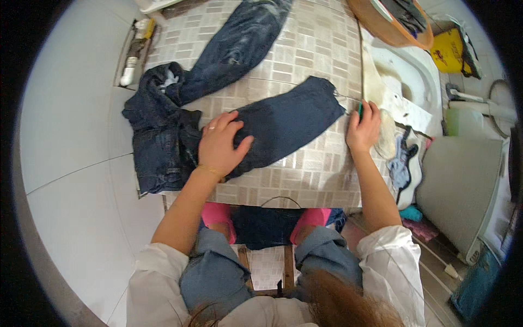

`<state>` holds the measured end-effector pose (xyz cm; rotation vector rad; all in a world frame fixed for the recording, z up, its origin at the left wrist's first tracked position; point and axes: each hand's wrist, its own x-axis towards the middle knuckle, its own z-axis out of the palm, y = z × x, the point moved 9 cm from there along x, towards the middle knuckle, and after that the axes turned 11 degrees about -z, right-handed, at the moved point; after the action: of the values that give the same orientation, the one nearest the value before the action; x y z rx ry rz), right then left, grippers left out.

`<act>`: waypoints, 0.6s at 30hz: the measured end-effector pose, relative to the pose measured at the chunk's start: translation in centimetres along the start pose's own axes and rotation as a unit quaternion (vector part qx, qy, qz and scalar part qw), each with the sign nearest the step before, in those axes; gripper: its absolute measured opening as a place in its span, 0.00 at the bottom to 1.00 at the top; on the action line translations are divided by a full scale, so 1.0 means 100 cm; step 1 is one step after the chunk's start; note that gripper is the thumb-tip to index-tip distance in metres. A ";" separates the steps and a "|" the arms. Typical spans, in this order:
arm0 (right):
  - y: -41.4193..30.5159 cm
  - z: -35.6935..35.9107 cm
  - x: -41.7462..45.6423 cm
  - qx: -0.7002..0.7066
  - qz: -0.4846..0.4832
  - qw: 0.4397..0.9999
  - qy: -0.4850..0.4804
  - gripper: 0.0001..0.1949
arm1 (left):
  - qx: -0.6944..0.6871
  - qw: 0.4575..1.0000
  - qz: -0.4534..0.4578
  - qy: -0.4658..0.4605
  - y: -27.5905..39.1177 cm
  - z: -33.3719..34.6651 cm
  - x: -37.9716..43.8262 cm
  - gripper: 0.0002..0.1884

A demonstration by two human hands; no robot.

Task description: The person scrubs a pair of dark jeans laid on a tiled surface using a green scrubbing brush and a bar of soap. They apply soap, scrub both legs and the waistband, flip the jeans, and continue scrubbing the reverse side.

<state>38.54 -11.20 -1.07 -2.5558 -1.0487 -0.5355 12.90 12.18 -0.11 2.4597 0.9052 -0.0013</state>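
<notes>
A pair of dark blue denim jeans [286, 122] lies on a surface with a brown-and-white tile pattern [322, 171]. One leg points right, its cut end showing loose threads; the other leg [241, 49] stretches away to the far side. The bunched waist part [159, 159] is at the left. My left hand [220, 143] rests flat on the upper part of the nearer leg, fingers apart. Beside the surface's right edge, my right hand [363, 126] has its fingers curled around a small green object [360, 109], mostly hidden by the fingers. It is a little apart from the leg's end.
An orange basin [425, 36] holding dark cloth stands at the far right, by a white sink [429, 81]. A yellow bag [447, 51] is beyond it. Pipes [130, 61] run in a recess in the left wall. A grey-white cabinet [457, 192] stands at the right. Dark denim [261, 229] lies below the near edge.
</notes>
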 end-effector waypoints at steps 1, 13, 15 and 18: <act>-0.001 0.000 0.001 0.005 0.002 1.000 -0.009 0.19 | -0.003 0.998 -0.052 -0.036 0.005 -0.001 0.010 0.25; -0.008 0.001 0.003 -0.015 -0.020 1.000 -0.013 0.21 | 0.283 0.951 -0.033 0.118 0.019 -0.009 0.113 0.22; -0.007 0.002 0.003 -0.008 -0.024 1.000 -0.009 0.21 | 0.281 0.953 -0.009 0.112 0.021 -0.009 0.095 0.23; 0.001 0.003 0.003 0.014 -0.001 1.000 -0.003 0.21 | 0.251 0.960 0.089 0.089 0.026 -0.004 0.041 0.24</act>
<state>38.88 -10.99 -1.19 -2.5328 -1.0534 -0.5108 17.58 13.12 0.79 3.0497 0.8302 0.0617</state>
